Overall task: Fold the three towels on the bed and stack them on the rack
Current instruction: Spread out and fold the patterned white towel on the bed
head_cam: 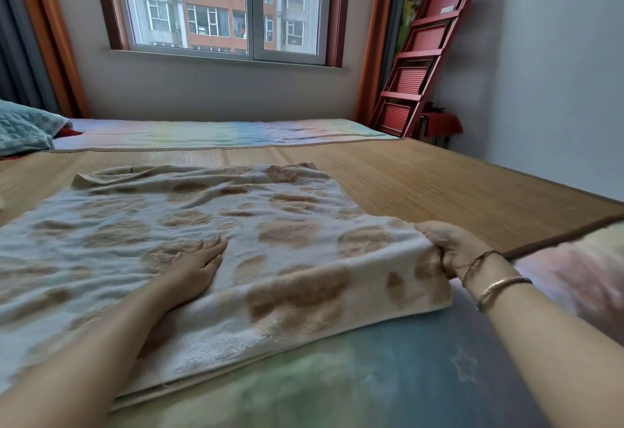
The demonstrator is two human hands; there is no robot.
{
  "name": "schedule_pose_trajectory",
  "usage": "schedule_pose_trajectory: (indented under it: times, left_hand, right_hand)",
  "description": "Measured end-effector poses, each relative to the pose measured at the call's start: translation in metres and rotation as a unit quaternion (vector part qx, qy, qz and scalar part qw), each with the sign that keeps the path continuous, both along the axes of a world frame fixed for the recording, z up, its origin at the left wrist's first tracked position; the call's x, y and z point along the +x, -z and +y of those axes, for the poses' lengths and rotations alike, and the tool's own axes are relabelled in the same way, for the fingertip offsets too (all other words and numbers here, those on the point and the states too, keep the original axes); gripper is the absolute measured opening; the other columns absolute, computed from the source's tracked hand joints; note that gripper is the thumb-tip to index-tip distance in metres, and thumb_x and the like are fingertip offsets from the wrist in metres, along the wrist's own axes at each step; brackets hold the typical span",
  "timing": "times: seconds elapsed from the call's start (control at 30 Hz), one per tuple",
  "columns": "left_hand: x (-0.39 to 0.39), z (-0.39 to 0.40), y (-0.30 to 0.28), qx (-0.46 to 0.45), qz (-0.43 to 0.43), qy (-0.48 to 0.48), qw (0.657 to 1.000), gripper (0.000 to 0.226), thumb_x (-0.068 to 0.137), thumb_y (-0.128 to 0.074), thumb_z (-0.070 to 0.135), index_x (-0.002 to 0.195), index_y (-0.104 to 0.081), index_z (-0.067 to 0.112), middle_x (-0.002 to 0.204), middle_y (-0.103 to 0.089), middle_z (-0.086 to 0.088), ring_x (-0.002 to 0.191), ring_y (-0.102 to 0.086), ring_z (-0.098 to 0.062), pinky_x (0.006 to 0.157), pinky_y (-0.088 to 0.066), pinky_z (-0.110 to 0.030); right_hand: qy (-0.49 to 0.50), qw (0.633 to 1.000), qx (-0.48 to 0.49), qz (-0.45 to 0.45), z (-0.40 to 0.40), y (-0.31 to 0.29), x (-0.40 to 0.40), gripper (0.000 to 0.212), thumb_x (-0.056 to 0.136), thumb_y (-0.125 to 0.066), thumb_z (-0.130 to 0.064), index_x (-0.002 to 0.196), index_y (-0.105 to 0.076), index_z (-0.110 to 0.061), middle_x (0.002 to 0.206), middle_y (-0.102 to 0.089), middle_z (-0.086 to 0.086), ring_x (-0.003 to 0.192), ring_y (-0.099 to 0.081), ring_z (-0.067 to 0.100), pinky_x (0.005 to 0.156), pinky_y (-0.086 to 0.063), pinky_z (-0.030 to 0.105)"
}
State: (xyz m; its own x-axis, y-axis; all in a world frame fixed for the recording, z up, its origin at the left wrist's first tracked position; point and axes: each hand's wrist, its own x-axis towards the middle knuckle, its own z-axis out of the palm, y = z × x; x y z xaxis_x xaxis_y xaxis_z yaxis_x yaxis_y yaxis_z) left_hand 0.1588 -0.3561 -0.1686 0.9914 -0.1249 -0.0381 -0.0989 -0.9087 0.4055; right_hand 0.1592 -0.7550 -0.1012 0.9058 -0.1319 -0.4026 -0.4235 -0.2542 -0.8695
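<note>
1. Far left, a blue pillow (23, 130) lies on the bed (439, 188).
2. The left hand (194, 269) presses flat, fingers straight, on the spotted towel (270, 225) spread near the bed's near edge.
3. The right hand (452, 245) pinches the towel's right edge.
4. Far right, a red rack (422, 56) leans against the wall.

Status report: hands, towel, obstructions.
Left hand flat on the towel. Right hand grips its right edge. Towel spread on the bed, fold unfinished. No obstruction visible.

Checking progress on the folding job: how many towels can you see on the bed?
1. The spotted towel lies on the bed, left hand flat on it, right hand gripping its right edge. Others may be out of view.
</note>
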Motion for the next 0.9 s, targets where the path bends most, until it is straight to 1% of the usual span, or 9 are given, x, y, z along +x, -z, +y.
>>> schedule_pose_trajectory:
  times: [0.07, 0.2, 0.3, 0.4, 0.5, 0.6, 0.73, 0.8, 0.9]
  left_hand:
    - [-0.002, -0.001, -0.001, 0.014, 0.001, -0.002, 1.000, 0.048, 0.105, -0.022, 0.036, 0.152, -0.011, 0.035, 0.158, -0.002, 0.016, 0.148, -0.001, -0.014, 0.118, -0.003, -0.042]
    - [-0.010, -0.005, -0.007, 0.031, 0.000, -0.011, 0.999, 0.051, 0.103, -0.024, 0.040, 0.152, -0.013, 0.032, 0.160, -0.004, 0.009, 0.148, -0.002, -0.019, 0.120, -0.007, -0.042]
    - [-0.030, -0.011, -0.011, 0.028, -0.014, 0.012, 0.999, 0.056, 0.099, -0.029, 0.051, 0.151, -0.017, 0.034, 0.160, -0.006, 0.007, 0.148, -0.004, -0.020, 0.120, -0.009, -0.044]
    - [-0.057, -0.022, -0.011, 0.068, 0.007, 0.027, 0.997, 0.066, 0.089, -0.023, 0.068, 0.150, -0.008, 0.044, 0.156, 0.001, 0.018, 0.148, 0.005, -0.017, 0.118, -0.004, -0.050]
    - [-0.068, -0.022, -0.015, 0.085, 0.026, 0.026, 0.996, 0.090, 0.066, -0.006, 0.091, 0.147, -0.003, 0.051, 0.157, 0.006, 0.020, 0.148, 0.006, -0.016, 0.117, 0.000, -0.054]
    - [-0.069, -0.018, -0.018, 0.081, 0.036, 0.033, 0.995, 0.105, 0.052, 0.002, 0.098, 0.146, 0.001, 0.052, 0.157, 0.009, 0.020, 0.148, 0.006, -0.015, 0.116, 0.001, -0.058]
    - [-0.071, -0.023, -0.023, 0.102, 0.050, 0.039, 0.993, 0.095, 0.064, -0.006, 0.093, 0.147, 0.002, 0.050, 0.158, 0.007, 0.016, 0.148, 0.002, -0.018, 0.117, -0.002, -0.056]
    - [-0.070, -0.030, -0.032, 0.072, 0.047, 0.044, 0.995, 0.078, 0.084, -0.023, 0.076, 0.151, -0.014, 0.037, 0.160, -0.009, 0.007, 0.147, -0.016, -0.019, 0.118, -0.014, -0.042]
    - [-0.052, -0.037, -0.045, 0.025, -0.003, 0.026, 0.999, 0.054, 0.097, -0.040, 0.049, 0.142, -0.042, 0.020, 0.148, -0.042, -0.002, 0.127, -0.048, -0.018, 0.104, -0.036, -0.030]
  right_hand:
    - [0.068, 0.995, -0.063, -0.030, 0.003, 0.006, -0.001, 0.033, 0.097, -0.051, -0.030, 0.095, -0.061, 0.001, 0.085, -0.062, 0.017, 0.069, -0.058, 0.028, 0.063, -0.050, 0.036]
    - [0.076, 0.988, -0.129, -0.030, 0.002, 0.018, -0.010, 0.062, 0.098, -0.036, -0.050, 0.131, -0.047, 0.000, 0.113, -0.060, 0.023, 0.100, -0.061, 0.037, 0.087, -0.051, 0.043]
    - [0.035, 0.990, -0.134, 0.006, -0.002, 0.012, -0.025, 0.063, 0.089, -0.038, -0.067, 0.111, -0.054, -0.009, 0.096, -0.062, 0.016, 0.088, -0.062, 0.031, 0.077, -0.051, 0.038]
    - [-0.001, 0.974, -0.214, -0.077, 0.000, 0.011, -0.046, 0.038, 0.096, -0.048, -0.037, 0.073, -0.051, -0.007, 0.070, -0.054, 0.008, 0.064, -0.052, 0.022, 0.059, -0.040, 0.026]
    - [0.029, 0.954, -0.245, -0.172, -0.003, 0.010, -0.050, 0.041, 0.096, -0.052, -0.029, 0.060, -0.043, -0.011, 0.058, -0.042, 0.002, 0.052, -0.038, 0.016, 0.052, -0.029, 0.030]
    - [-0.030, 0.909, -0.405, -0.097, -0.010, 0.011, -0.059, 0.050, 0.096, -0.053, -0.034, 0.054, -0.034, -0.014, 0.053, -0.035, 0.001, 0.048, -0.031, 0.016, 0.046, -0.023, 0.028]
    - [-0.046, 0.795, -0.596, -0.104, 0.010, 0.016, -0.075, 0.030, 0.099, -0.044, -0.035, 0.095, -0.062, -0.012, 0.101, -0.065, 0.011, 0.090, -0.061, 0.028, 0.066, -0.038, 0.029]
    - [-0.030, 0.740, -0.660, -0.131, 0.028, 0.009, -0.069, 0.030, 0.100, -0.040, -0.030, 0.117, -0.058, -0.013, 0.119, -0.063, 0.008, 0.108, -0.060, 0.028, 0.072, -0.039, 0.031]
    - [-0.034, 0.744, -0.652, -0.144, 0.055, -0.002, -0.034, 0.040, 0.098, -0.038, -0.031, 0.132, -0.044, -0.011, 0.132, -0.053, 0.011, 0.122, -0.048, 0.030, 0.083, -0.043, 0.034]
